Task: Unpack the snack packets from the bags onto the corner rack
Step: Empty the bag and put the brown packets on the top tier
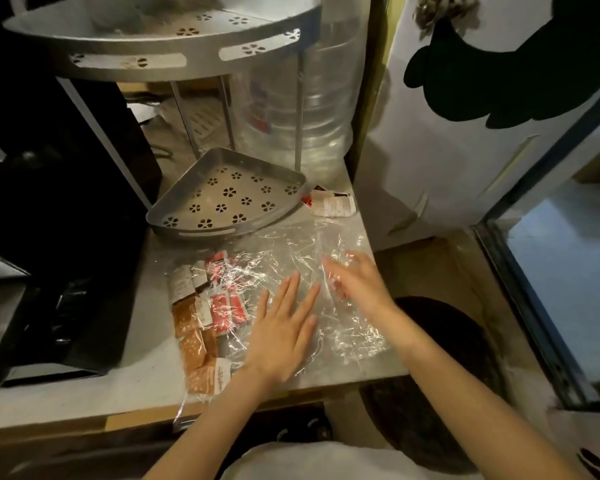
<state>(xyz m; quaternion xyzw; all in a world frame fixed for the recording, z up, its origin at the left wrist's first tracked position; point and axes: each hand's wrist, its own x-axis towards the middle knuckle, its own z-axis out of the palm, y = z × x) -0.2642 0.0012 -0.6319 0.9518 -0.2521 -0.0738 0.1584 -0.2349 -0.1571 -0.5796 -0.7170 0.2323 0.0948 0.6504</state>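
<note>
A clear plastic bag (284, 251) lies crumpled on the grey counter, with red and orange snack packets (205, 317) inside its left part. My left hand (284, 327) rests flat on the bag, fingers spread, holding nothing. My right hand (357, 282) hovers blurred over the bag's right side, fingers apart, with plastic and something red beside the palm; whether it grips is unclear. The metal corner rack has an empty lower shelf (229, 195) with flower holes just behind the bag and an upper shelf (174, 32) above. A few loose packets (329, 202) lie right of the lower shelf.
A large clear water jug (312, 109) stands behind the rack. A black appliance (49, 188) fills the left side of the counter (146, 375). The counter's right edge drops off beside a white panel (465, 116). A dark round mat (430, 341) lies on the floor below.
</note>
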